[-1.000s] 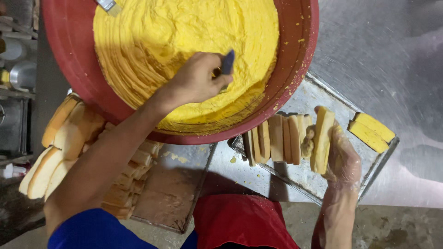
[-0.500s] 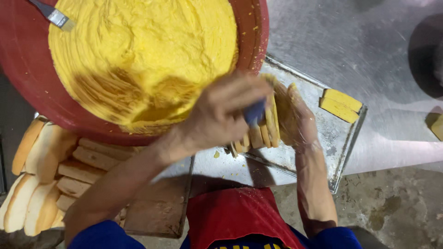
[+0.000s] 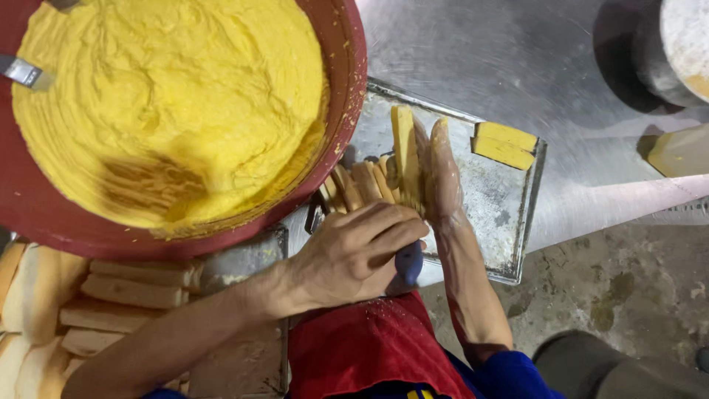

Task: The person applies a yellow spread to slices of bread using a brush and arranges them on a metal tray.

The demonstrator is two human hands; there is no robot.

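The left hand (image 3: 354,255) has its fingers curled tight around a blue-handled knife (image 3: 408,262). Just beyond them, the gloved right hand (image 3: 442,177) pinches a bread slice (image 3: 405,151) upright over the metal tray (image 3: 517,222), long axis pointing away.

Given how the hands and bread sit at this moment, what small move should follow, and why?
Probably draw the blue-handled knife in the left hand along the open bread slice that the gloved right hand holds upright over the metal tray; its blade is hidden behind the left hand near the bread.
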